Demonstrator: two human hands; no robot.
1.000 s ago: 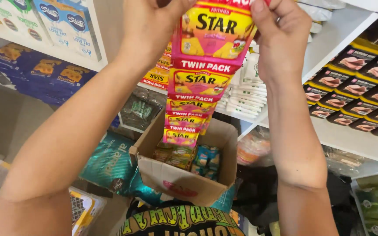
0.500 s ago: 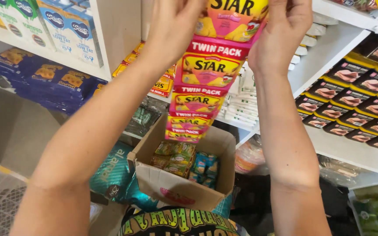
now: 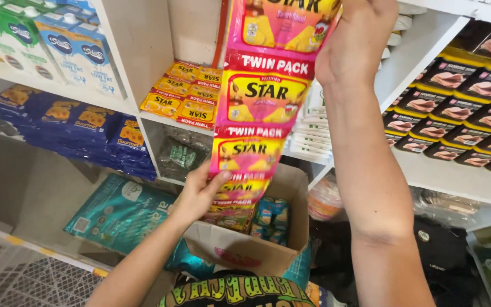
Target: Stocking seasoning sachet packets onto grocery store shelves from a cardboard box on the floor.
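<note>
Pink-and-yellow sachet strip hanging over cardboard box, right hand grip clamped on top, left hand pinching lower part

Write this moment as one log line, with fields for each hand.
left hand: holds sachet strip low | right hand: holds strip's top | below: cardboard box

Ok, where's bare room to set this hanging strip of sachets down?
Little is free. The cardboard box has bare floor along its right wall, beside the small packets. The left hand holds the strip lower down, the right hand its top. The shelf of yellow sachets and the dark packs are crowded.
</note>
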